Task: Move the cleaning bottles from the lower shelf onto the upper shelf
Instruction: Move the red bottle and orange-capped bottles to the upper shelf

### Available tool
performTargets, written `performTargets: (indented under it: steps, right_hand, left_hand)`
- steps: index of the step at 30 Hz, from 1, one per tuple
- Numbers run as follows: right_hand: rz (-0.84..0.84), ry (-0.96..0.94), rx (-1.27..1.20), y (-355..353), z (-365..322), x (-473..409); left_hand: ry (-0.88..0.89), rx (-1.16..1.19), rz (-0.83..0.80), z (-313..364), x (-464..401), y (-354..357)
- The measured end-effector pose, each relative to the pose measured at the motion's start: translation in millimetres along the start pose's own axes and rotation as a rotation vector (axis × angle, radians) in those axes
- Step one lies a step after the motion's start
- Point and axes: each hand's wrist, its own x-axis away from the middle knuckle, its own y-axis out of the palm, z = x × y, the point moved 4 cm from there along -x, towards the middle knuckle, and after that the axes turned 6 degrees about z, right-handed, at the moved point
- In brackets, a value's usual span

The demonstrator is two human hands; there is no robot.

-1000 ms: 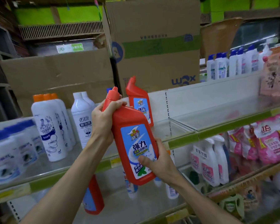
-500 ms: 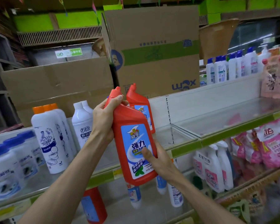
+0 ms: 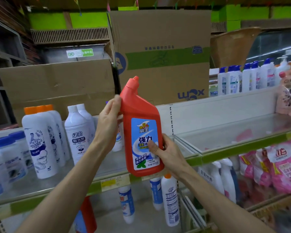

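A red cleaning bottle (image 3: 141,111) with a blue label and an angled red cap is upright in both my hands, its base just over the front edge of the upper shelf (image 3: 57,184). My left hand (image 3: 107,126) grips its neck from the left. My right hand (image 3: 166,152) holds its lower right side, thumb on the label. On the lower shelf (image 3: 146,222) stand another red bottle (image 3: 88,214) and white bottles with blue labels (image 3: 170,199), partly hidden by the upper shelf edge and my arms.
White bottles (image 3: 40,142) stand on the left of the upper shelf. To the right is a bare glass bay (image 3: 233,132) behind a glass divider (image 3: 186,142). Cardboard boxes (image 3: 161,52) rise behind. Spray bottles (image 3: 225,175) and pink pouches (image 3: 282,167) fill the lower right.
The red bottle has risen and turned more upright, and it now covers the second red bottle that stood at the back of the upper shelf. My left hand slid lower on the neck.
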Motion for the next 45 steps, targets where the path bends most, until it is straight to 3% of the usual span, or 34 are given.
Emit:
performTargets:
  steps: [4,10,30,45]
  right_hand:
    - [-0.002,-0.011,-0.019,-12.7,-2.9,-14.4]
    - [-0.008,-0.007,-0.043,-19.9,2.7,-28.9]
    - [0.045,0.113,0.026,-20.2,35.5,-85.6]
    - [0.051,0.125,0.103,-19.9,49.9,-120.3]
  left_hand:
    - [0.06,-0.169,0.019,-19.4,31.0,-5.9]
    - [-0.101,-0.358,-0.124,-58.9,56.6,-10.3]
    - [-0.334,-0.235,-0.041,-122.7,17.6,4.9]
    - [-0.36,-0.212,-0.031,-153.6,-15.3,4.0]
